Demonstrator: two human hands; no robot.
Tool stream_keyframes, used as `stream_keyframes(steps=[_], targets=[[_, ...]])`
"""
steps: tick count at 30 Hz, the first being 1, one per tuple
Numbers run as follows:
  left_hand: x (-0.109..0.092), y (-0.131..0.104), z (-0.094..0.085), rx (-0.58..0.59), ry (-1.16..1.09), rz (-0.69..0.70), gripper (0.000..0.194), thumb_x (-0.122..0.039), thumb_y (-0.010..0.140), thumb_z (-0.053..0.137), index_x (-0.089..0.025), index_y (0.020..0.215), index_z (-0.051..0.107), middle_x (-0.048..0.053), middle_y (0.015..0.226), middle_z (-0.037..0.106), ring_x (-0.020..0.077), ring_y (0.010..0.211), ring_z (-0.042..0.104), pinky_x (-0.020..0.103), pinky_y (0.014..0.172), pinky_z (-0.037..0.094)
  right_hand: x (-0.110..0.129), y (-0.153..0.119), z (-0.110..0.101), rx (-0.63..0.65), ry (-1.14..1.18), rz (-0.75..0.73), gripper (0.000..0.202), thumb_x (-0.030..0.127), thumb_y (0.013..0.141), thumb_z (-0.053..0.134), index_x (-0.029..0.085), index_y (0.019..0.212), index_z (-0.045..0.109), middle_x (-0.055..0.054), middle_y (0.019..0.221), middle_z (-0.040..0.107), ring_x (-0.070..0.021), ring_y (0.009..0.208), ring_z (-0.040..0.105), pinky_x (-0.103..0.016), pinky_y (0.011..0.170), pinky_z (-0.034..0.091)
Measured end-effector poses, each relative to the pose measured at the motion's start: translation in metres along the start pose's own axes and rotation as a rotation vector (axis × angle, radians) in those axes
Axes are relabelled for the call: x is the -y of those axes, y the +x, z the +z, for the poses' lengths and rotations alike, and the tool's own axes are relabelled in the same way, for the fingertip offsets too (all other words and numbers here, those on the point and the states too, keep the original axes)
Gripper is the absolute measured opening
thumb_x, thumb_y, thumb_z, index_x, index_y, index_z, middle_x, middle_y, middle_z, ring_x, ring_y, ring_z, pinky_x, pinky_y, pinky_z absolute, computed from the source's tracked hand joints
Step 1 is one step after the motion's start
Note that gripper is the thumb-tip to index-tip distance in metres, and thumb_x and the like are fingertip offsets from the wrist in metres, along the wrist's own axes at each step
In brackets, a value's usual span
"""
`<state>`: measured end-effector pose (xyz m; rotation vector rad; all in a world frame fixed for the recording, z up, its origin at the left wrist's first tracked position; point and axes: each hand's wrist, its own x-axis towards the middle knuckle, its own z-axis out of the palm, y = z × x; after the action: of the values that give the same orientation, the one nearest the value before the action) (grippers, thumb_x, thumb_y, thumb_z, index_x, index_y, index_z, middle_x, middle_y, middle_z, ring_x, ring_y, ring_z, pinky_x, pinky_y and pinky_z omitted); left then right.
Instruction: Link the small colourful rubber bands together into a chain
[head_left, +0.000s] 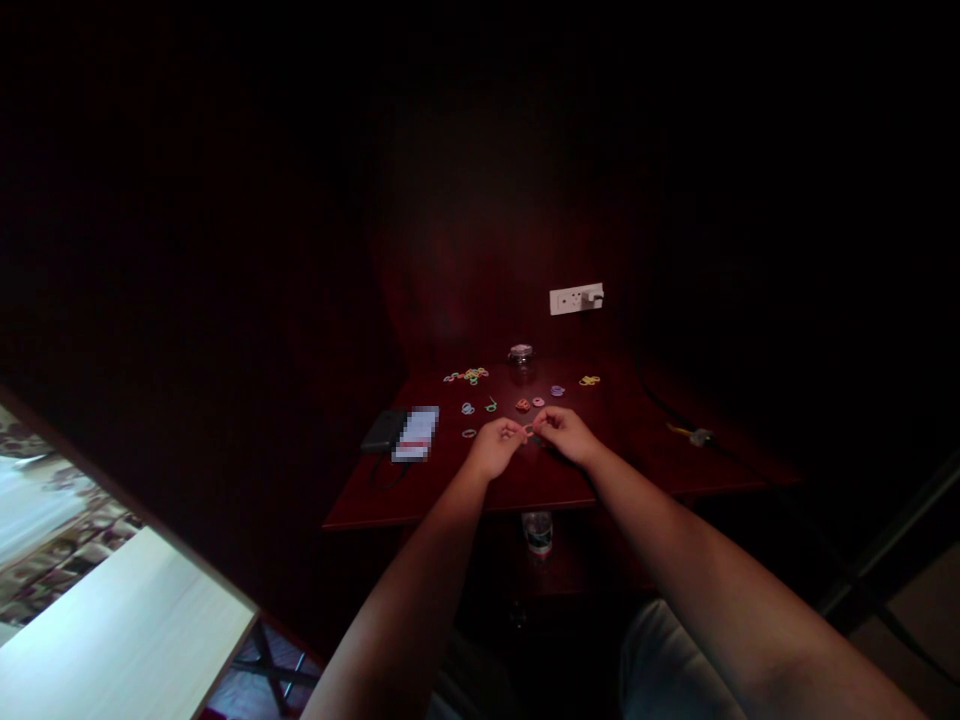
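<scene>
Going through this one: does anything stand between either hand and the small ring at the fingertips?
Nothing visible does. The left hand and right hand both appear to pinch the ring. The orange rings and pink rings lie beyond it, not between.

The left hand and right hand pinched an elastic band above the bench; a lidded clear jar stood beyond.

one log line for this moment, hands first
left hand: pinches small ring; right hand: pinches same ring; beyond: orange rings, purple rings; farther: jar
</scene>
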<state>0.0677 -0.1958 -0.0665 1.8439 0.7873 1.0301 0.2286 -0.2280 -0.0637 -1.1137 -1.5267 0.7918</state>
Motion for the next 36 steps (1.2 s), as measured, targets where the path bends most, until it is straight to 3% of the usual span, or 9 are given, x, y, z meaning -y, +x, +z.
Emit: stream_keyframes(steps=[13,16,21,30,36], targets=[[-0.0053,-0.001,-0.0004,-0.021,0.018,-0.021,0.015,-0.026,0.072,0.055,-0.012,0.069,0.058,0.005,0.067,0.063,0.011,0.061,0.055,0.023,0.061,0.041,0.0055,-0.0013,0.0011,0.027,0.045,0.034,0.021,0.034,0.072,0.051,0.015,0.062,0.05,0.003,0.049,0.049,-0.0079,0.042,0.044,-0.02,0.043,0.032],[-0.0042,-0.0005,-0.0007,-0.022,0.012,-0.016,0.015,-0.026,0.071,0.056,-0.012,0.069,0.058,0.005,0.067,0.063,0.011,0.061,0.055,0.022,0.061,0.041,0.005,-0.0018,0.0033,0.011,0.113,-0.002,0.013,0.028,0.069,0.052,0.016,0.074,0.053,0.003,0.057,0.052,-0.0069,0.043,0.044,-0.019,0.043,0.034],[-0.001,0.0005,-0.0015,-0.024,-0.018,-0.023,0.015,-0.027,0.072,0.056,-0.012,0.07,0.057,0.005,0.067,0.063,0.0106,0.06,0.055,0.022,0.06,0.041,0.004,-0.0033,0.0055,0.072,0.159,-0.101,0.036,0.018,0.061,0.058,0.017,0.097,0.053,0.001,0.074,0.055,-0.0029,0.043,0.039,-0.016,0.04,0.029],[-0.0021,0.001,-0.0021,-0.009,-0.03,-0.001,0.017,-0.028,0.073,0.054,-0.011,0.068,0.056,0.004,0.064,0.061,0.0099,0.059,0.053,0.021,0.058,0.04,0.0084,-0.005,0.0038,0.065,0.046,-0.064,0.042,0.036,0.063,0.066,0.012,0.096,0.06,-0.002,0.065,0.06,-0.0056,0.044,0.041,-0.019,0.042,0.031],[-0.0066,0.0001,-0.002,-0.008,-0.039,-0.022,0.019,-0.028,0.074,0.054,-0.011,0.069,0.058,0.005,0.064,0.061,0.0095,0.058,0.052,0.021,0.057,0.04,0.0047,-0.003,0.0026,0.083,-0.034,-0.077,0.037,0.037,0.066,0.063,0.01,0.091,0.064,-0.005,0.071,0.064,-0.0062,0.045,0.042,-0.019,0.042,0.032]])
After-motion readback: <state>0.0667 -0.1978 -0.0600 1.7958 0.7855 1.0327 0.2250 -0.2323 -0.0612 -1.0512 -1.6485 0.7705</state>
